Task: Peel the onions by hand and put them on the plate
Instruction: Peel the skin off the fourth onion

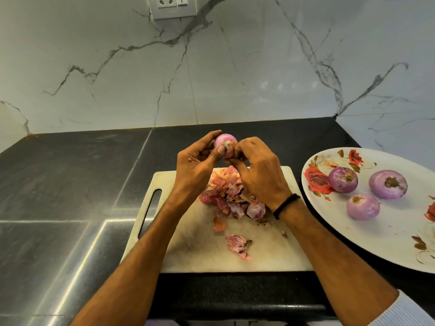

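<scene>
Up front, onion (225, 142) – gripped by left hand (196, 164), pinched by right hand (260, 175).

Left hand (199, 161) gripping onion (225, 144); right hand (259, 170) pinching its skin. Below hands: peel pile (231, 196) on cutting board (195, 250). Right of right hand: plate (386, 236), three peeled onions (388, 184).

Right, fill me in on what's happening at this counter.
A person is peeling an onion by hand, holding it up over a white cutting board. The left hand grips the onion while the right hand pinches at its end. A pile of skins lies on the board. Three peeled onions already sit on the floral plate to the right.
</scene>
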The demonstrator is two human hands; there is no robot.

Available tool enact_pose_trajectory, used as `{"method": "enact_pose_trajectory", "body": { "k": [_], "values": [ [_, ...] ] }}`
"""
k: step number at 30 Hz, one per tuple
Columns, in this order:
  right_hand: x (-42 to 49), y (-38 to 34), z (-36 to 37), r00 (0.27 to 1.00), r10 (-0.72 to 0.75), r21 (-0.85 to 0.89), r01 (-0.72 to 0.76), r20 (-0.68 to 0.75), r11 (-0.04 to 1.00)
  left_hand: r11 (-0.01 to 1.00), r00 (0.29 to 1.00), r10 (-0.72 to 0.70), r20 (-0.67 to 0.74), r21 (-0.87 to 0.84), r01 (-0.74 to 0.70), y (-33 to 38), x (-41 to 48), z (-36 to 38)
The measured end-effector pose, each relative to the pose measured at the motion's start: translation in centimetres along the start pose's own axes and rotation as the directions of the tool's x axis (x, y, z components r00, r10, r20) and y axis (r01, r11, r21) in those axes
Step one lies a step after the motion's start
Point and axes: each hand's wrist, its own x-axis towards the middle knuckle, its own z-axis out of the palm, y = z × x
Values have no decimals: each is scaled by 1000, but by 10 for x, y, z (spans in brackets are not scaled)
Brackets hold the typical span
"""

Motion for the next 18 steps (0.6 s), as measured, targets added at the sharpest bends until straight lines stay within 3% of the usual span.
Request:
{"method": "enact_pose_trajectory", "body": {
  "k": [7,18],
  "values": [
    [1,-3,-3,998,56,103,-53,-26,993,999,999,-15,-30,-29,14,0,1,-1],
    [1,0,-2,1000,19,41,-19,9,999,998,999,43,6,46,-43,1,2,-3]
  ]
}}
